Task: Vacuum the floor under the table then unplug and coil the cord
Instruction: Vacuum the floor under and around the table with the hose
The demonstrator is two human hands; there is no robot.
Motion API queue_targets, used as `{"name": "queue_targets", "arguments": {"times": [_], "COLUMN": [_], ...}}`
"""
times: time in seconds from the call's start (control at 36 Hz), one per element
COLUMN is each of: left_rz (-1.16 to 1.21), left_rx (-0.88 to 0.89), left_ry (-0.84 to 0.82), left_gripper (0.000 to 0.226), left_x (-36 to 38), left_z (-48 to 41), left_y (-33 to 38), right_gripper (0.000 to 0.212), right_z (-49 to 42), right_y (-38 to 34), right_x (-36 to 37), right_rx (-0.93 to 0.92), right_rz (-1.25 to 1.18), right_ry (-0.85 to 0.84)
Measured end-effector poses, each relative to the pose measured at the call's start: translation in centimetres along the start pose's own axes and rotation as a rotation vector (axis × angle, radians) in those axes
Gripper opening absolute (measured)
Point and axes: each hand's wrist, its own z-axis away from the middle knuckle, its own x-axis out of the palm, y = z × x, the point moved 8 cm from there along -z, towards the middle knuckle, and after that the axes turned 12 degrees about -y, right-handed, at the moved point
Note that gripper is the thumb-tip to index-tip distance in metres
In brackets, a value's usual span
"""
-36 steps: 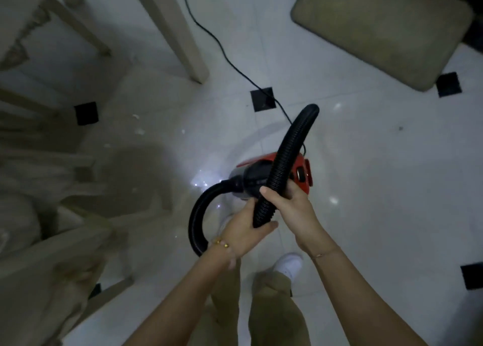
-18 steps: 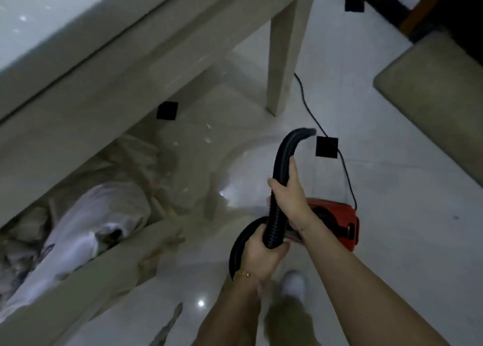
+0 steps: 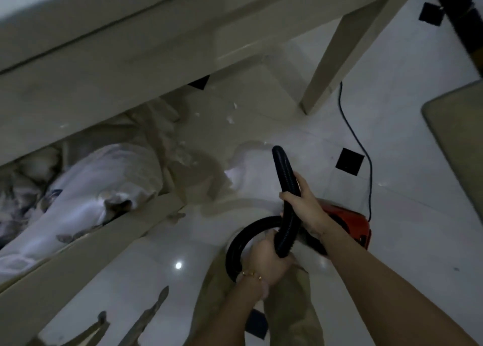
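Hose is wrapped up in both fists: right hand fingers curled round its middle, left hand clamped lower down (red vacuum just behind).

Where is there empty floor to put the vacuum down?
Bare tiles lie between the cord and the mat, and right of the red vacuum. Under the table it is crowded: white scraps, a cloth bundle. The left hand and right hand grip the hose.

Open floor under the table, between table leg and wooden rail.
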Motion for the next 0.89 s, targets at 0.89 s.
{"name": "queue_targets", "arguments": {"times": [0.89], "left_rz": [0.775], "left_rx": [-0.039], "left_ry": [-0.143], "left_gripper": [0.034], "left_x": [5.9], "left_z": [-4.0], "left_y": [-0.3], "right_gripper": [0.072], "right_z": [-5.0], "right_y": [3.2], "right_x": [0.2], "right_rx": [0.141], "right_rz": [0.164], "right_ry": [-0.282]}}
